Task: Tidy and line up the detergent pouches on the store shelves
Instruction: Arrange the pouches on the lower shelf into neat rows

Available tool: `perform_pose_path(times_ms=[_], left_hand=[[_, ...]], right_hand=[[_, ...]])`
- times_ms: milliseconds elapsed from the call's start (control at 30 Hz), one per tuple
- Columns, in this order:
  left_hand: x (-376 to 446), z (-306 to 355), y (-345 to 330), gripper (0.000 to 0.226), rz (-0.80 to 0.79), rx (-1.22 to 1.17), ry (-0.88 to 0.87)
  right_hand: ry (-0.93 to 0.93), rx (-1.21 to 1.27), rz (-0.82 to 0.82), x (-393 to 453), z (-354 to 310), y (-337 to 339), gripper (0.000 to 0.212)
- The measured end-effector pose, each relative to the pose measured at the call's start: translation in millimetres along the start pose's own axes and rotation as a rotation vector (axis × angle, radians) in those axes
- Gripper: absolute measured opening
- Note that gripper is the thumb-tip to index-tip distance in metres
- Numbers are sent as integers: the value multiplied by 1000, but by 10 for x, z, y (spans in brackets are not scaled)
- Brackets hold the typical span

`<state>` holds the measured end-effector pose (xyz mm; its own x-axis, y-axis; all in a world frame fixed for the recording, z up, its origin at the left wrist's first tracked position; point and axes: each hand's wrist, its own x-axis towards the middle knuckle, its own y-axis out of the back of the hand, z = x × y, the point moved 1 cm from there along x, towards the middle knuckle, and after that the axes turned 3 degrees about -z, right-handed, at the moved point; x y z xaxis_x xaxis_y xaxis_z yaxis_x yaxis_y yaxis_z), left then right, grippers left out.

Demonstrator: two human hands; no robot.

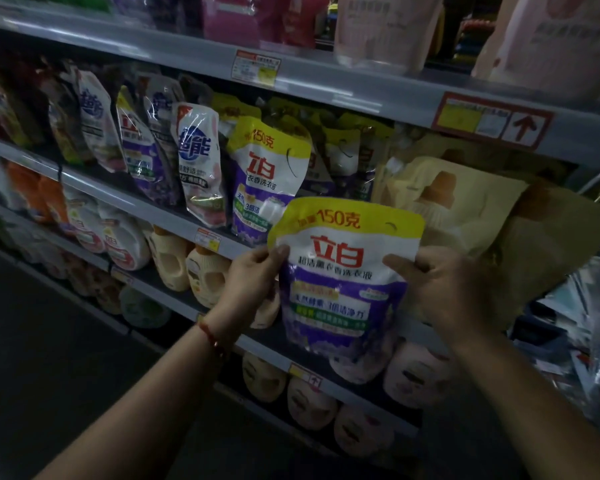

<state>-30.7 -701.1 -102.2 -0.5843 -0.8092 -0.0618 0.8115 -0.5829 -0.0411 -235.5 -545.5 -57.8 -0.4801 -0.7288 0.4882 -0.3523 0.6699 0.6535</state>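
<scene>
I hold a detergent pouch [343, 268] with a yellow top, white middle and purple bottom upright in front of the middle shelf [174, 216]. My left hand [253, 275] pinches its left edge and my right hand [444, 282] grips its right edge. A matching pouch [267, 174] stands on the shelf just behind and to the left. More such pouches [347, 154] lean behind it. Further left stand a blue-logo pouch [200, 164] and several others [118, 129], all tilted.
Cream and tan pouches [465, 202] fill the shelf to the right. Pale pink pouches [378, 29] stand on the top shelf. Cream bottles [187, 265] and pink containers [416, 372] line the lower shelves. The dark aisle floor [49, 358] lies at the lower left.
</scene>
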Motion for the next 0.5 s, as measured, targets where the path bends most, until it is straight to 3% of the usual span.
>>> perform_pose_path(times_ms=[267,400,500], left_hand=[[874,498,-95,27,62,-70,-189],[1175,249,-187,25,167,-21,-146],[1208,10,-265,24,219,86,-232]], right_hand=[[-54,-26,48,569,-62,-55,42],[-115,-233,-35,765,87,-277,41],[-47,-244,8,748,246,-375,35]])
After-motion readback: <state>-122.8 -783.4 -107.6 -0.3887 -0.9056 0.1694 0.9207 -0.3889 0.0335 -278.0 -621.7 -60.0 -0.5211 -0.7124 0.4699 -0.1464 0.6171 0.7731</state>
